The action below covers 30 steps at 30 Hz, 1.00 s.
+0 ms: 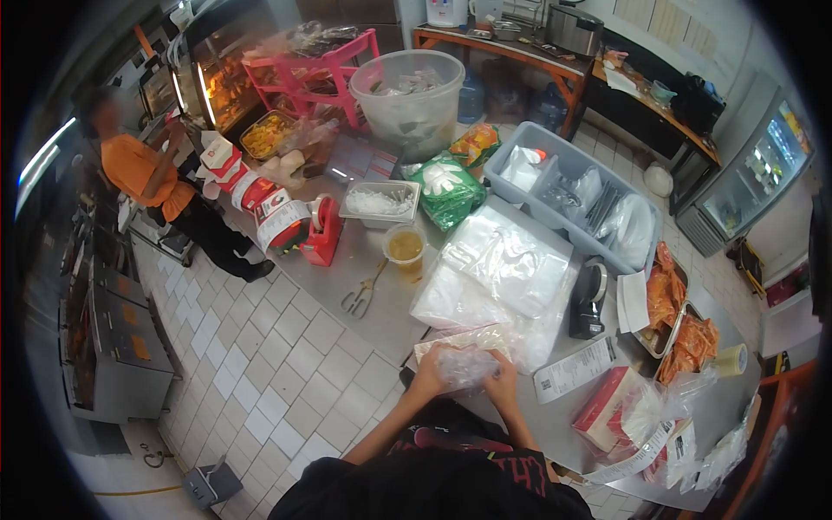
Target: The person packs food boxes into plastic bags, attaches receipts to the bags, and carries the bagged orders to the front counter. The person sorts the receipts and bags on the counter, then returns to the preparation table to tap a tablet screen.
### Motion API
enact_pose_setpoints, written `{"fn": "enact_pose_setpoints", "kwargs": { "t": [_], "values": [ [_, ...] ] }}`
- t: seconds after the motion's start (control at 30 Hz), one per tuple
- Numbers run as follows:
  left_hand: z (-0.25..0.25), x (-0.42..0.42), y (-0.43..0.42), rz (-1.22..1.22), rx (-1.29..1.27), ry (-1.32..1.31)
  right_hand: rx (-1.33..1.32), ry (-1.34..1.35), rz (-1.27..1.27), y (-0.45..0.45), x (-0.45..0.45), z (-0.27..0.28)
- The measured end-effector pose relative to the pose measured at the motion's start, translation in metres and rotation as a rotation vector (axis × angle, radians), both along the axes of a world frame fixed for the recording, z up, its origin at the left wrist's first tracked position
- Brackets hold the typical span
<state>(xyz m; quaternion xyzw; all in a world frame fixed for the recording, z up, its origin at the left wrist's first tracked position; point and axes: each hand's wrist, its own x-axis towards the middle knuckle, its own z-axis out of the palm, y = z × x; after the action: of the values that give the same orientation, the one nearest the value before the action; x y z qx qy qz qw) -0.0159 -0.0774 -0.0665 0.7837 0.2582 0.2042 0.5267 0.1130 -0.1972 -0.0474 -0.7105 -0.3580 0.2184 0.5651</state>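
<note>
Gripping clear plastic bundle [466,368] between them, left hand [426,374] and right hand [502,381] close on opposite sides, likely to keep slack film steady. Bundle at near edge of table [347,282]. Forearms [392,423] angle inward, both hands curled. Just beyond: plastic bag stack [507,260], probably kept within easy reach. Printed slip [574,371] lies right of hands.

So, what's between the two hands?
A crumpled clear plastic bundle lies between the left hand and the right hand, as the head view shows.
</note>
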Motion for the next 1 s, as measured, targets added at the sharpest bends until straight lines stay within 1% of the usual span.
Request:
{"fn": "enact_pose_setpoints", "kwargs": {
  "t": [0.07,0.1,0.17,0.2,0.23,0.27,0.3,0.37,0.4,0.47,0.5,0.53,0.57,0.6,0.63,0.67,0.7,0.73,0.77,0.8,0.87,0.93,1.0],
  "values": [
    [-0.01,-0.002,0.004,0.016,-0.133,0.024,-0.027,0.19,0.12,0.0,0.005,0.009],
    [-0.013,-0.003,0.005,0.005,-0.023,0.051,-0.033,0.195,0.124,0.0,0.01,0.009],
    [-0.01,-0.006,0.007,-0.035,-0.011,0.037,-0.057,0.345,0.347,0.001,0.025,0.008],
    [-0.005,-0.004,0.008,-0.083,0.005,0.015,-0.063,0.353,0.339,0.002,0.028,0.01],
    [-0.002,-0.004,0.009,-0.121,0.083,0.017,-0.09,0.366,0.422,0.002,0.031,0.013],
    [0.001,-0.004,0.01,-0.137,0.074,0.022,-0.115,0.378,0.503,0.003,0.034,0.015],
    [0.005,-0.004,0.011,-0.165,0.123,-0.012,-0.127,0.324,0.545,0.003,0.037,0.011],
    [0.019,-0.001,0.013,-0.222,0.196,-0.047,-0.164,0.351,0.488,0.005,0.037,0.018],
    [0.024,-0.001,0.013,-0.238,0.186,-0.046,-0.198,0.371,0.451,0.006,0.036,0.023],
    [0.029,0.001,0.011,-0.172,0.129,0.039,-0.231,0.43,0.436,0.004,0.033,0.021],
    [0.007,0.001,0.006,-0.099,0.132,-0.002,-0.151,0.422,0.405,0.003,0.03,0.012],
    [0.015,0.003,0.001,-0.109,0.125,-0.004,-0.069,0.411,0.375,0.002,0.027,0.006],
    [0.033,0.007,-0.004,-0.084,0.192,0.023,-0.071,0.41,0.362,0.001,0.023,0.008],
    [0.048,0.009,-0.008,-0.063,0.26,0.052,-0.054,0.251,0.276,-0.001,0.017,0.01],
    [0.06,0.01,-0.008,-0.081,0.253,0.052,-0.041,0.094,0.188,-0.002,0.01,0.011],
    [0.07,0.01,-0.007,-0.028,0.396,0.146,-0.051,0.098,0.17,-0.003,0.007,0.002],
    [0.073,0.009,-0.007,0.023,0.538,0.238,-0.045,-0.164,0.068,-0.002,0.005,-0.014],
    [0.066,0.007,-0.005,0.002,0.528,0.233,-0.043,-0.428,-0.034,-0.004,0.003,-0.023],
    [0.055,0.004,-0.002,-0.008,0.57,0.179,-0.03,-0.349,-0.067,-0.005,-0.001,-0.015],
    [0.047,-0.002,0.002,-0.016,0.615,0.125,-0.042,-0.348,-0.08,-0.014,0.002,-0.004],
    [0.043,-0.024,0.02,0.026,0.491,0.152,-0.169,0.006,-0.387,-0.037,0.014,0.015],
    [0.052,-0.053,0.043,0.07,0.413,0.21,-0.345,-0.544,-0.838,-0.084,0.045,-0.004],
    [0.072,-0.066,0.056,0.274,0.395,0.259,-0.65,-0.579,-1.048,-0.116,0.057,-0.026]
  ]
}}
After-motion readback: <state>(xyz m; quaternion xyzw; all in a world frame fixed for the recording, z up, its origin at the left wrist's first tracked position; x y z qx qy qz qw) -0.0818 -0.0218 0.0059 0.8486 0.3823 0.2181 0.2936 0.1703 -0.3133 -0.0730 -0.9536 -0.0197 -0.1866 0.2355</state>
